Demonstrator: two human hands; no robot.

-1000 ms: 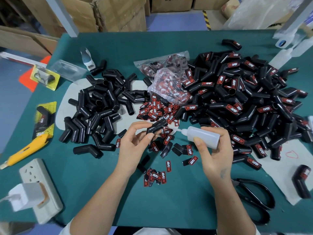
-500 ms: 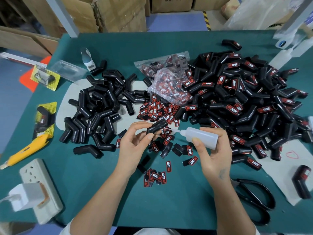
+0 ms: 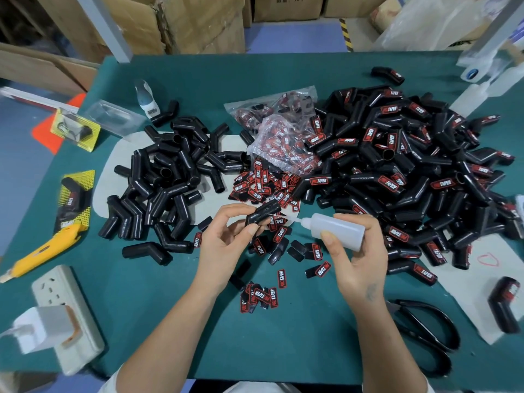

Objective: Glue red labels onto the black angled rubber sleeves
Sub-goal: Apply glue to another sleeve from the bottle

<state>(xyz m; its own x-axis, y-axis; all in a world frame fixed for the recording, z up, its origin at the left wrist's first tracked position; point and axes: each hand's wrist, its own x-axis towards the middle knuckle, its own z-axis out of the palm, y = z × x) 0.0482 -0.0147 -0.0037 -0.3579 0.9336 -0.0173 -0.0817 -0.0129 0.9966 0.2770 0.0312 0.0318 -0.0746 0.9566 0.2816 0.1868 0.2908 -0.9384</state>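
Green surface (image 3: 283, 350): left hand (image 3: 226, 242) pinches a sleeve (image 3: 262, 215); at its 3 o'clock, right hand (image 3: 357, 251) grips a bottle (image 3: 337, 229).

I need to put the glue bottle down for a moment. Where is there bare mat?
Bare green mat lies between the forearms, below the small label cluster and left of the scissors. The strip beyond both sleeve piles is also free. Around the hands, loose labels crowd it.

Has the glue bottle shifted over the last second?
Yes, slightly: the glue bottle has edged left, its nozzle closer to the sleeve and the loose labels.
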